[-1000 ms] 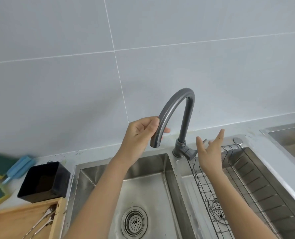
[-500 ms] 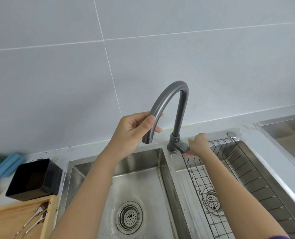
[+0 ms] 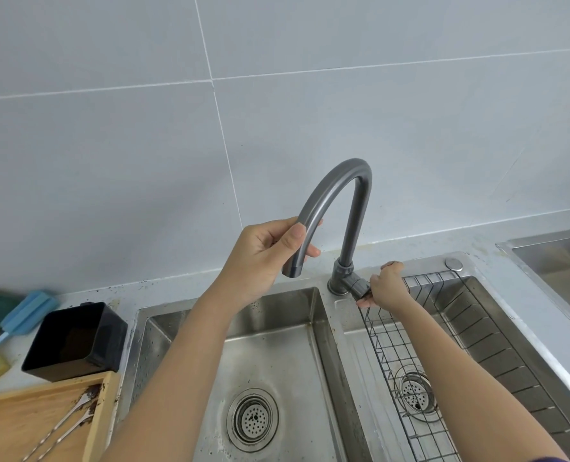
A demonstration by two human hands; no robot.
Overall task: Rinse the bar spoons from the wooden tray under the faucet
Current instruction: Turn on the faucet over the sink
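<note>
Her left hand [image 3: 263,258] is wrapped round the faucet [image 3: 330,201] spout above the left sink basin [image 3: 270,355], while the right hand [image 3: 388,285] grips its handle at the base. Two bar spoons [image 3: 65,425] lie in the wooden tray [image 3: 100,418] at the counter's left edge, beside a black container [image 3: 77,341]

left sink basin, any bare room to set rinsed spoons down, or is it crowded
The steel left basin is bare around its round drain strainer, crossed only by the left forearm. The right basin is filled by a wire rack. The counter left is crowded: black square cup, wooden tray.
</note>
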